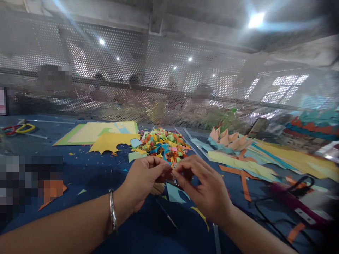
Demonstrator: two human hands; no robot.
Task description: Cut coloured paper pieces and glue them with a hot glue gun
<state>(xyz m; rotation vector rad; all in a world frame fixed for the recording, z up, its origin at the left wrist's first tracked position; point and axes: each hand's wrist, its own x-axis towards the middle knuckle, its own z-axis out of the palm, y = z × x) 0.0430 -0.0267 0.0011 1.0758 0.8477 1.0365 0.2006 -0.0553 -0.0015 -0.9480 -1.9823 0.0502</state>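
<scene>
My left hand point(143, 180), with a silver bangle at the wrist, has its thumb and fingers pinched together above the blue table. Close against it, my right hand point(205, 180) also pinches, fingertips almost meeting the left ones. Whatever is between them is too small and hidden to name. Just beyond the fingers lies a heap of small colourful paper scraps point(164, 143). Below the hands are a light blue paper piece point(175, 194), a brownish rounded thing point(158, 189) partly covered by my left hand, a thin dark stick-like tool point(166, 213) and a curved yellow paper strip point(201, 214).
Stacked paper sheets point(79, 133) and a cut yellow sheet point(106, 141) lie left, near yellow- and red-handled scissors point(25, 127). Right are folded peach paper points point(230, 140), paper strips point(241, 164) and a purple device point(293, 203) beside black cable. Perforated metal mesh point(106, 60) stands behind, with people beyond.
</scene>
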